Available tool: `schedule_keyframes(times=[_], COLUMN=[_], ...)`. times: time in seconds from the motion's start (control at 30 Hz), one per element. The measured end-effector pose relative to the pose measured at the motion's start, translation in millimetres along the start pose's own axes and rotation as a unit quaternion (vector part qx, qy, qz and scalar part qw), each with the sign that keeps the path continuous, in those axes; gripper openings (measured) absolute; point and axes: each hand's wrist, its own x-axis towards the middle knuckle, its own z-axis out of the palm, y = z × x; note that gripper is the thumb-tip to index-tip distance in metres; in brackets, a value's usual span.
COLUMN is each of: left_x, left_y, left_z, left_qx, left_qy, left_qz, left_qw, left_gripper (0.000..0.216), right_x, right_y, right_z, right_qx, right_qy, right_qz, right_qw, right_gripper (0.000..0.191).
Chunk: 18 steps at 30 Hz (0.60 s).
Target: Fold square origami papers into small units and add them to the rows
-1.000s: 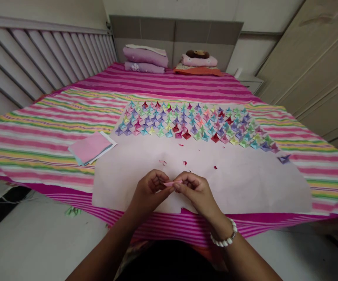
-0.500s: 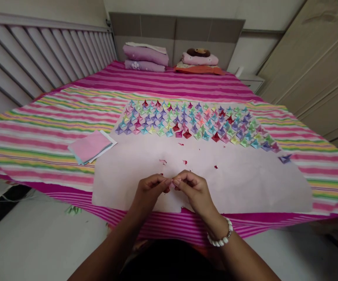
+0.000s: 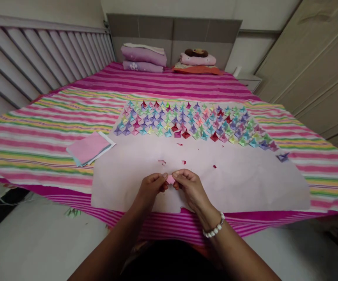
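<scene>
Between my hands is a small folded pink paper (image 3: 170, 179), pinched at its two sides above the pale sheet (image 3: 239, 183). My left hand (image 3: 152, 186) grips its left edge with thumb and fingers. On the opposite edge, my right hand (image 3: 190, 187) pinches it the same way; a white bead bracelet (image 3: 215, 231) circles that wrist. Beyond the hands, rows of small folded paper pieces (image 3: 183, 121) in many colours cover the far part of the sheet. Dark red scraps (image 3: 184, 162) lie just past my fingers.
A stack of square paper (image 3: 88, 148), pink on top, overlaps the sheet's left edge. One purple folded piece (image 3: 282, 157) sits apart at the right. Folded bedding (image 3: 144, 58) rests by the headboard (image 3: 204, 31). Something green (image 3: 73, 212) lies on the floor at left.
My hands have moved slightly apart, and more of the pink paper now shows between them. The folded pieces on the sheet stay in place; the view has shifted a little.
</scene>
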Motion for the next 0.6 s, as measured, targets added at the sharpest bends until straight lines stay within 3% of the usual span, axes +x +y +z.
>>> schedule_keyframes(times=[0.07, 0.17, 0.3, 0.43, 0.6], left_x=[4, 10, 23, 39, 61], left_y=[1, 3, 4, 2, -1], left_z=[-3, -9, -15, -14, -15], left_qx=[0.033, 0.103, 0.209, 0.257, 0.292], left_qy=[0.014, 0.055, 0.003, -0.034, -0.040], left_qz=[0.033, 0.158, 0.297, 0.339, 0.329], left_qw=[0.999, 0.981, 0.932, 0.904, 0.897], left_gripper=[0.033, 0.022, 0.004, 0.009, 0.011], right_x=[5, 15, 29, 40, 56], right_y=[-1, -2, 1, 2, 2], right_z=[-1, -4, -8, -9, -11], right_qx=[0.013, 0.034, 0.046, 0.042, 0.014], right_qy=[0.019, 0.038, 0.039, 0.033, 0.028], right_qz=[-0.003, 0.002, 0.001, -0.001, -0.001], right_qw=[1.000, 0.999, 0.998, 0.999, 0.999], right_gripper=[0.018, 0.018, 0.022, 0.024, 0.026])
